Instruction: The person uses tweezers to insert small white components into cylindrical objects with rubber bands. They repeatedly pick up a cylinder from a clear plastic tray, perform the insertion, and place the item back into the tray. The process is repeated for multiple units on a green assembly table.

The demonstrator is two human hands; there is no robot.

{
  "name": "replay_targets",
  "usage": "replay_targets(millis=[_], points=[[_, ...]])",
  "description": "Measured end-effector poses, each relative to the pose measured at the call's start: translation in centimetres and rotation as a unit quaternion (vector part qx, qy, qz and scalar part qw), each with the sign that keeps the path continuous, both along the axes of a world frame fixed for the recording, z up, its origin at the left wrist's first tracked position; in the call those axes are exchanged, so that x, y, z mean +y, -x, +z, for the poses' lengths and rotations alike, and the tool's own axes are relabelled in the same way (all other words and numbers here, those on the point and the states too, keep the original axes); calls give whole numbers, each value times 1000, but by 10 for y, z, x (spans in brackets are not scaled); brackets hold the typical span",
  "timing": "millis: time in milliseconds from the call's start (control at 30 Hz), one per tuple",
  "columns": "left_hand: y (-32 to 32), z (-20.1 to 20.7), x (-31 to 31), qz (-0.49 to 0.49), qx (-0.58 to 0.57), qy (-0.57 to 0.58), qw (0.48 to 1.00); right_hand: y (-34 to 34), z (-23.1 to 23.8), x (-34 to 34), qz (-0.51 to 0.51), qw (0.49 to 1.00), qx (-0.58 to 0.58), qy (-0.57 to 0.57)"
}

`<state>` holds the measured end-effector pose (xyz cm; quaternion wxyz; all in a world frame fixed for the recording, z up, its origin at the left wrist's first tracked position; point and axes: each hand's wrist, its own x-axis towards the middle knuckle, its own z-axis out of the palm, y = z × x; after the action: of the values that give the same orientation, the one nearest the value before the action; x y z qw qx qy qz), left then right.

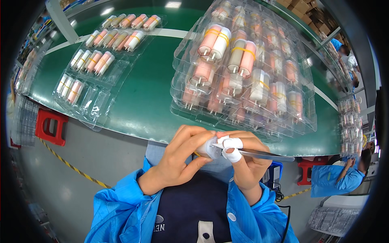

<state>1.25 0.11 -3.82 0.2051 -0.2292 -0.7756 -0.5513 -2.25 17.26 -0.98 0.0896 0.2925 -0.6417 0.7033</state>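
Observation:
My left hand (176,158) is closed around a whitish, rounded plug-like piece (210,148), its end turned toward my right hand. A bit of yellow band shows beside the fingers. My right hand (251,164), with white tape wrapped on its thumb and a fingertip, grips metal tweezers (265,154). The tweezers' tip meets the end of the piece, where the taped fingers partly hide it. Both hands are in front of my body, just off the near edge of the green table (142,97).
Stacked clear plastic trays (243,103) of pink, white and grey two-pronged cylinders, paired by yellow bands, stand ahead to the right. A partly filled clear tray (97,91) lies left. Red stools (52,126) stand beside the table. A co-worker in blue (338,180) is at the right.

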Motion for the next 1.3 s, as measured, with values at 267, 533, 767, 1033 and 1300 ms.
replay_targets(millis=[267,533,767,1033,1300], points=[[4,-2,-2,45,58,67,995,9,31,5,38,983,-2,-179],[1,10,-4,1,-19,-36,999,8,18,-1,22,998,23,-49],[-1,5,-2,-5,-29,-48,998,5,12,1,18,1000,5,-19],[-1,4,0,-2,-21,-44,999,5,11,0,11,1000,12,-22],[0,6,-3,21,4,1,1000,8,13,-2,17,998,26,-59]])
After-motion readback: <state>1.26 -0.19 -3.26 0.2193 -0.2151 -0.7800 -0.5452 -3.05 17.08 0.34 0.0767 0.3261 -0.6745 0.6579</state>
